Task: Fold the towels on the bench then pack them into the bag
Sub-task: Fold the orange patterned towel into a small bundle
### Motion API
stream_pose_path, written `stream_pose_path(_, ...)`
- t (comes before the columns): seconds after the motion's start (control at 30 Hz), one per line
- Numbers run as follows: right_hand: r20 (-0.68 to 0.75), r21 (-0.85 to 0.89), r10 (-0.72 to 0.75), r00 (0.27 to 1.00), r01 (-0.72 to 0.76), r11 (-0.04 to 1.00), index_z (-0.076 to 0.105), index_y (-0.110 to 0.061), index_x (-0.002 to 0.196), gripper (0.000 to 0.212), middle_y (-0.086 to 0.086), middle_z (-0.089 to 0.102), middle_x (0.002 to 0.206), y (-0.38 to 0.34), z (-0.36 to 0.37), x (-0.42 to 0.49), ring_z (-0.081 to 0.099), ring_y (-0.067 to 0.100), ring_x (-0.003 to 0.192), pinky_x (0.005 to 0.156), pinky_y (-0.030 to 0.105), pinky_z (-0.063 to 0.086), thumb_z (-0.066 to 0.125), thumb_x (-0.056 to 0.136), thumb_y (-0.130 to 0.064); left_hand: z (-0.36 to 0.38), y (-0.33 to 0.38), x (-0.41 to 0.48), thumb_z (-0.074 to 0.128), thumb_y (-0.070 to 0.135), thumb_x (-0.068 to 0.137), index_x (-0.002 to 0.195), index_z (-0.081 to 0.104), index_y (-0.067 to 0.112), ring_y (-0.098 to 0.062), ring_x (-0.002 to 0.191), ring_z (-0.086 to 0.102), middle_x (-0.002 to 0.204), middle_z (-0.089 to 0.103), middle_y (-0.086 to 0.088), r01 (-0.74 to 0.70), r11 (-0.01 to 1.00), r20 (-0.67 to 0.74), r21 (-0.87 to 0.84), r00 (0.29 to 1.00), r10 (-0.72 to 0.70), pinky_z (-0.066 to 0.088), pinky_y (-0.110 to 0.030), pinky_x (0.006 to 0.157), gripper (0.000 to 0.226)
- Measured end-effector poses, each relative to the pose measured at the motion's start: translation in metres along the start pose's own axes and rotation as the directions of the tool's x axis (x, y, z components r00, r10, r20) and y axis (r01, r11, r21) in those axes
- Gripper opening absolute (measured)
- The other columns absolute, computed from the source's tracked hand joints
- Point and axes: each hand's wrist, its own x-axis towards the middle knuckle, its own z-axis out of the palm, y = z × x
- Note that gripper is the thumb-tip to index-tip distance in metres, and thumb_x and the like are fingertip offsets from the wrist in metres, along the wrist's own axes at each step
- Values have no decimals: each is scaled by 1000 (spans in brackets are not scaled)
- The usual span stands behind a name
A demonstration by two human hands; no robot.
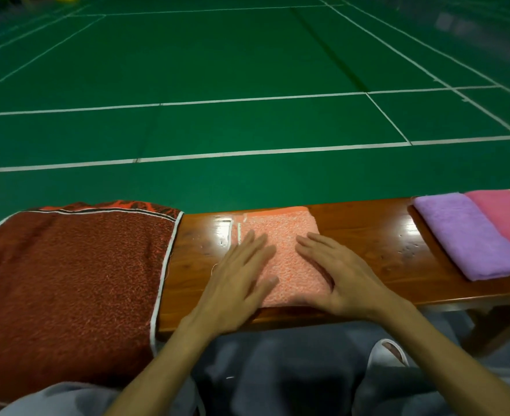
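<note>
Left hand [235,283] and right hand [337,274] press flat, fingers spread, on the folded peach towel [280,235].

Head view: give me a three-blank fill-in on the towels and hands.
1. The left hand and right hand lie flat on the orange towel, which rests on the ____.
2. The dark red towel lies to the orange towel's ____.
3. The purple towel lies to the orange towel's ____.
Missing: bench; left; right.

Both hands — left hand [238,276], right hand [334,273] — flat, seemingly pressing, on folded peach towel [283,235] atop bench [364,235]
</note>
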Motion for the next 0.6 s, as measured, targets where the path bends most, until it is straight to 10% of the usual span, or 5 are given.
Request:
stream_pose_path(0.13,76,-146,-132,988,142,979,25,-14,162,115,3,15,171,-1,11,-22,8,18,159,127,45,18,59,77,-83,-2,-2,-32,49,80,91,165,10,30,-11,159,-6,173,-1,10,-122,982,113,142,988,106,6,-40,127,98)
stream_pose_path(0.23,55,-167,-166,985,173,971,41,-18,156,95,4,30,167,-2,14,-25,21,23,157,121,50,32,68,79,-67,-5,-7,-40,74,64,79,164,20,30,-16,159,9,173,12,5,-165,958,126,234,982,139,18,-39,126,107)
stream_pose_path(0.4,27,75,-86,996,84,994,75,-26,121,50,-6,69,132,-6,-12,-16,57,14,131,99,45,55,72,73,-40,-32,-6,-30,83,26,74,111,78,28,-6,107,62,117,70,14,-140,989,-41,-45,990,138,55,-34,85,37)
stream_pose_path(0.6,86,566,110,990,-139,813,71,-29,105,11,-9,73,99,-6,-39,3,68,12,94,81,35,56,74,94,-28,-49,0,-10,71,24,96,106,75,29,-4,96,72,102,77,18,207,801,62,-562,976,-209,59,-22,79,12)
